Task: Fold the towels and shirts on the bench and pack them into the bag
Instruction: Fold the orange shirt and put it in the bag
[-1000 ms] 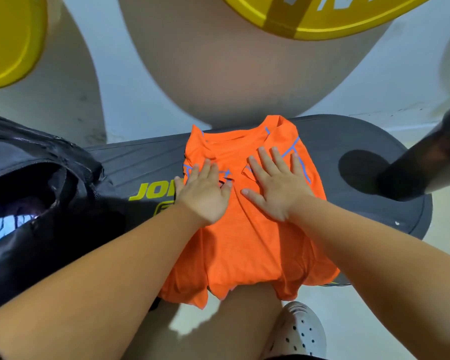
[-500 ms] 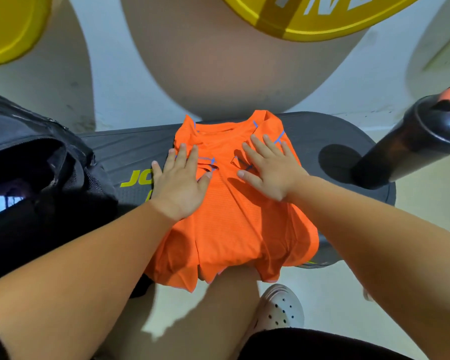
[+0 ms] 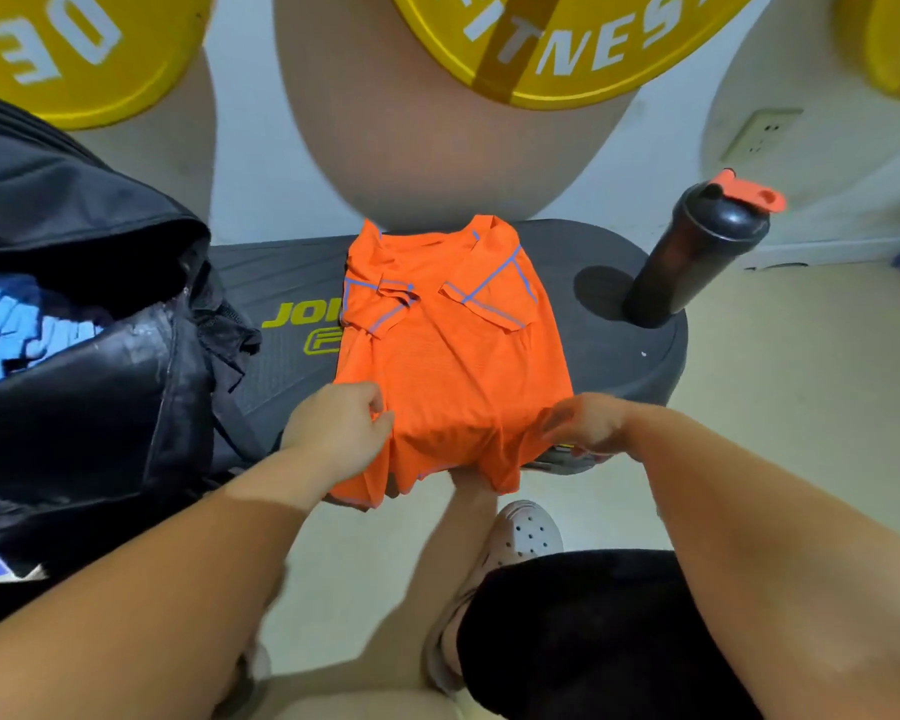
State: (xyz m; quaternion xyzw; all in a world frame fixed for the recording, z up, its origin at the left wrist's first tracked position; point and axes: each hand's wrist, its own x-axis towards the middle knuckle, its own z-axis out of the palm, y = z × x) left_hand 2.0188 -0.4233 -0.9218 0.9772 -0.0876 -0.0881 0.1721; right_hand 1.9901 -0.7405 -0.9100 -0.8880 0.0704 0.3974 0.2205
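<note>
My left hand [image 3: 333, 433] pinches, and my right hand [image 3: 585, 426] grips with curled fingers, the near hem corners of the orange shirt [image 3: 448, 356], which lies on the bench [image 3: 292, 272] with its long axis running away from me.

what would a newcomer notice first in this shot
The orange shirt with blue seams jumps out first, sleeves folded in, lying on the dark bench with its hem hanging over the near edge. The left hand pinches the hem's left side; the right hand, blurred, is at its right corner. Then the yellow discs above, the open black bag at left and the black shaker bottle standing at the bench's right end.
</note>
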